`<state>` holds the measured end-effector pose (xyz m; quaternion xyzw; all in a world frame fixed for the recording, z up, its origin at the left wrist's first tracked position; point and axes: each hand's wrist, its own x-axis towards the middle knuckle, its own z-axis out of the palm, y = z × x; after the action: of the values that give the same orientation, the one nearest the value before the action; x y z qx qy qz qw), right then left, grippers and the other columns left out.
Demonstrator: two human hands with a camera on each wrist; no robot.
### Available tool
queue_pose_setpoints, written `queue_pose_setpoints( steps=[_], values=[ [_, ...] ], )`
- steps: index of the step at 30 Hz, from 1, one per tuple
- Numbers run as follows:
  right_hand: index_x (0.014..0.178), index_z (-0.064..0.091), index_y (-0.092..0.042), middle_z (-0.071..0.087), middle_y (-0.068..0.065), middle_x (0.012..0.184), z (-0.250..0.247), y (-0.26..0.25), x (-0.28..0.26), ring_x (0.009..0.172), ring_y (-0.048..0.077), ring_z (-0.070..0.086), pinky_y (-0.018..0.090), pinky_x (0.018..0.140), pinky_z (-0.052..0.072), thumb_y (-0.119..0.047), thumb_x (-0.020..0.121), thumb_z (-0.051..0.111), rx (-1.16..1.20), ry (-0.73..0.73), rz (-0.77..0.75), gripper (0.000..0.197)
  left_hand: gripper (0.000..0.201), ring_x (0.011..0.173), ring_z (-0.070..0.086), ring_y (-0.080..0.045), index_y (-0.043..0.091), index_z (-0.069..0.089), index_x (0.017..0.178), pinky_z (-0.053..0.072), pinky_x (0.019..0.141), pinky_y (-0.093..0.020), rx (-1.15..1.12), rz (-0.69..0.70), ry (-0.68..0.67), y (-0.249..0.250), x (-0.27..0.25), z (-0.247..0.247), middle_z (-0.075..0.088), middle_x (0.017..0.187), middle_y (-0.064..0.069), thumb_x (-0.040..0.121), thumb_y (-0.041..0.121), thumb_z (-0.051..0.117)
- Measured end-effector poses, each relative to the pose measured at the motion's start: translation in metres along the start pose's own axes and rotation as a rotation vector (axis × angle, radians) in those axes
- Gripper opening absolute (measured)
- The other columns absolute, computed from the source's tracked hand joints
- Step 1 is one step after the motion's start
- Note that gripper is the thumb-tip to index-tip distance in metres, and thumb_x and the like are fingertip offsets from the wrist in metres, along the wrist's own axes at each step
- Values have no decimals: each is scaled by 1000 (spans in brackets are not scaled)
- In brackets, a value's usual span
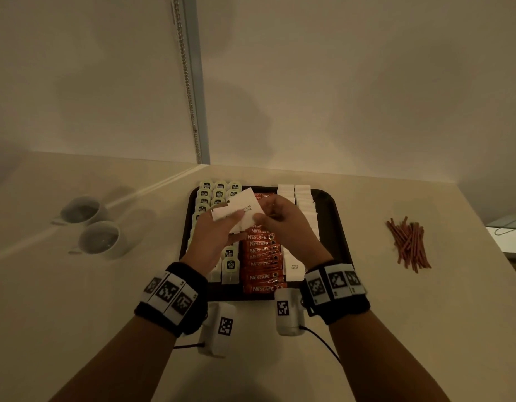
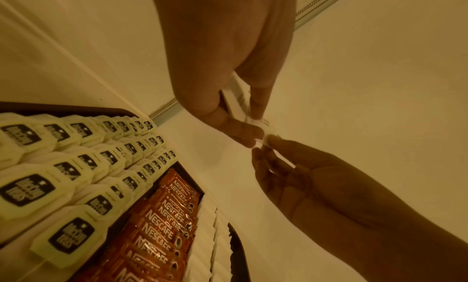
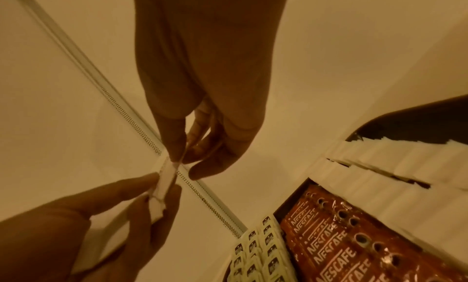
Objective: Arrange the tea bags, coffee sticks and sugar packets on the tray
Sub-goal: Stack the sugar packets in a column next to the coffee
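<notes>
A small stack of white paper sugar packets (image 1: 239, 210) is held above the dark rectangular tray (image 1: 338, 216), pinched by the left hand (image 1: 213, 236) and the right hand (image 1: 283, 221), probably so that one can be peeled off for the white rows (image 1: 301, 198)

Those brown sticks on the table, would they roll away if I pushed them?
The brown sticks look thin and straight, so they would probably slide or scatter easily. They lie crisscrossed in a loose pile, so some would likely snag on each other. They seem very light. Whether they are round enough to roll, I cannot tell.
</notes>
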<state>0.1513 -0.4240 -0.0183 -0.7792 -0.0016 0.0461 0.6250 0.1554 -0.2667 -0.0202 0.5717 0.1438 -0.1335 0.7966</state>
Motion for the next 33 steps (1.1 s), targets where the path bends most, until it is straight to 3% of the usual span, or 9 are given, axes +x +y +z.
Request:
queue_pose_setpoints(
  steps=[2,6,8,11,17,22,26,30,33],
  values=[
    [98,61,-18,62,1,100,-4,-5,0,95,24,64,42,79,57,-9,87,59,-10,1,12,15,22,83,69,-17,11,63,108,57,61,-24,19,17,-27,2,-1,-3,70,98,-7,87,7,65],
    [103,65,-16,61,-8,92,-11,-21,2,86,6,59,16,69,51,-1,85,57,-210,2,-125,25,23,77,69,-8,11,65,104,56,61,-23,65,37,-101,1,-5,-7,71,89,-1,82,9,70],
    [106,64,-17,65,-7,91,-11,-28,4,86,3,61,12,68,51,-2,84,62,-218,-16,-167,27,26,78,69,-10,11,65,106,56,64,-25,103,37,-146,0,-7,-5,72,87,1,81,7,71],
    [105,62,-17,69,-2,92,-10,-31,4,84,3,65,15,68,53,-6,85,66,-123,-14,-159,23,26,76,71,-12,11,65,104,56,63,-24,101,52,-186,-2,-9,-1,74,84,2,81,2,70],
    [99,64,-6,69,0,84,-14,-12,-4,75,7,67,22,70,54,-13,88,62,-38,54,22,13,31,82,70,-18,7,62,109,58,64,-24,110,143,-35,3,-6,-1,70,97,-8,80,0,70],
    [94,59,-2,67,15,97,-9,-4,-10,86,22,68,34,78,58,-12,88,61,89,12,62,12,26,75,68,-12,11,64,101,56,59,-20,220,214,-32,3,-7,4,69,92,-4,79,-1,71],
    [90,56,5,65,15,100,-17,1,-11,89,22,67,33,77,59,-11,89,60,108,58,82,17,20,88,67,-18,15,63,98,59,64,-24,176,161,-45,1,-6,7,66,102,-6,84,1,66],
    [96,60,0,64,11,106,-45,30,-18,90,18,67,23,73,57,-11,89,60,-61,153,174,13,9,97,64,-36,7,55,97,59,71,-33,-34,-27,0,-1,-4,-6,55,116,-17,95,4,47],
    [103,62,-8,63,9,106,-67,67,-33,88,17,65,19,67,54,-15,91,59,-347,147,298,15,19,95,66,-39,-2,52,111,59,76,-37,-77,-73,60,-7,0,-25,52,123,-20,96,8,46]
  ],
)
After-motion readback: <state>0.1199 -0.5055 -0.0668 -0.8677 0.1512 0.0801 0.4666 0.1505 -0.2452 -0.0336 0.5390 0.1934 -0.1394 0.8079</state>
